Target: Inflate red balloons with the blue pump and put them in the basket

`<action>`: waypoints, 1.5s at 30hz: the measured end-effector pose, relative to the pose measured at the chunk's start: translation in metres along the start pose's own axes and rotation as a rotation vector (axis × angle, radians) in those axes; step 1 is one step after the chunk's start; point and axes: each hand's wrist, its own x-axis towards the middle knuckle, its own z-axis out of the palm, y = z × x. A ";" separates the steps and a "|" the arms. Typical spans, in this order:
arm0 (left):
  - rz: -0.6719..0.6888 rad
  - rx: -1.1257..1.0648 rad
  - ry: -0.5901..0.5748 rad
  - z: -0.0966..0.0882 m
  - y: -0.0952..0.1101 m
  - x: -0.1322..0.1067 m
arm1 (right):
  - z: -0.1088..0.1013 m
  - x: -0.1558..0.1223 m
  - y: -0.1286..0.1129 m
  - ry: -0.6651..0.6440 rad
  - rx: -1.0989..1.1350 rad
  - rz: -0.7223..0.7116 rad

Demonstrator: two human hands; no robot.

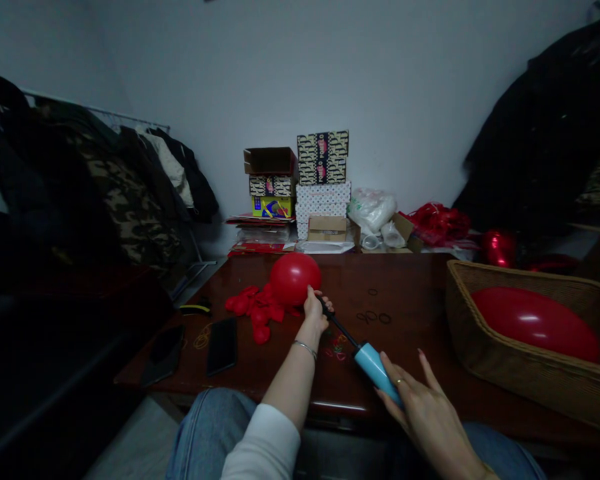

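A partly inflated red balloon (pixel 295 279) sits over the table at the tip of a blue hand pump (pixel 375 371). My left hand (pixel 316 309) is closed where the balloon's neck meets the black nozzle end; I cannot see the neck itself. Around the blue barrel of the pump, my right hand (pixel 423 407) has its fingers wrapped, with the forefinger lifted away. Several limp red balloons (pixel 260 307) lie in a pile just left of the inflated one. Small coloured rubber bands (pixel 337 348) are scattered below the pump's rod.
A wicker basket (pixel 510 357) with a large red balloon (pixel 535 322) stands at the right. Black bands (pixel 373 317), a dark phone (pixel 222 345) and a black-and-yellow tool (pixel 196 309) lie on the brown table (pixel 405 280). Stacked boxes (pixel 323 160) stand against the wall.
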 end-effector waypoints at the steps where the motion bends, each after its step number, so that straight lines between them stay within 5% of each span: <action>1: -0.003 -0.004 0.003 0.000 0.000 0.000 | -0.001 -0.002 0.001 0.003 -0.002 -0.003; 7: 0.005 -0.053 0.025 0.002 -0.003 -0.002 | -0.002 0.005 0.001 -0.006 -0.022 0.017; 19: -0.011 -0.043 -0.003 0.005 -0.009 -0.006 | 0.018 0.064 -0.016 -0.064 -0.063 0.064; 35: 0.025 -0.086 0.013 -0.004 0.006 0.005 | -0.003 0.001 0.003 -0.015 0.031 -0.005; 45: 0.029 -0.122 -0.003 -0.004 0.005 0.005 | -0.003 0.010 0.003 -0.052 0.020 0.009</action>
